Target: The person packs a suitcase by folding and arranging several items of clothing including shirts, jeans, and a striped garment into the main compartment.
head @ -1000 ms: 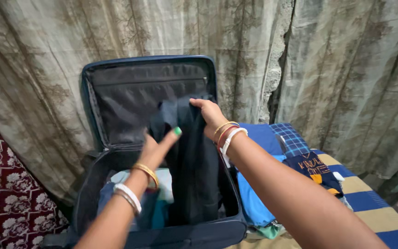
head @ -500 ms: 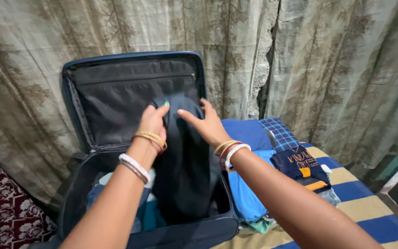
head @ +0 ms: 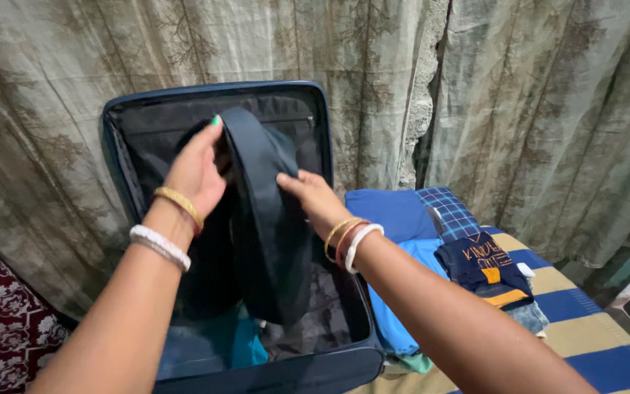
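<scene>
Your left hand (head: 197, 169) has risen since the earlier frame, carrying the dark navy garment (head: 260, 219) up in front of the lid, where half a second ago both hands sat lower on it. Your left fingers (head: 209, 135), one nail painted green, are curled tight over the top fold of the cloth, while your right hand (head: 308, 195) has its fingers narrowed onto the garment's right edge, pinching the smooth, slightly shiny fabric. It hangs as a long doubled band, its lower end draping down into the open suitcase (head: 344, 361). Gold and white bangles ring your left wrist; gold, red and white ones ring your right. That suitcase is dark blue and soft-sided, its lid (head: 147, 124) propped upright against the wall and lined with black fabric with a zip line across the top. Inside the lower half lie teal and blue folded clothes (head: 238, 346) on a grey lining. Just right of the case sits a blue pile of clothes (head: 395, 219), with a checked blue cloth (head: 450, 213) behind it and a folded navy shirt (head: 486, 266) bearing orange and yellow print. All of this rests on a striped blue and tan bedcover (head: 585, 321), before a pale, tree-patterned curtain (head: 548, 109).
</scene>
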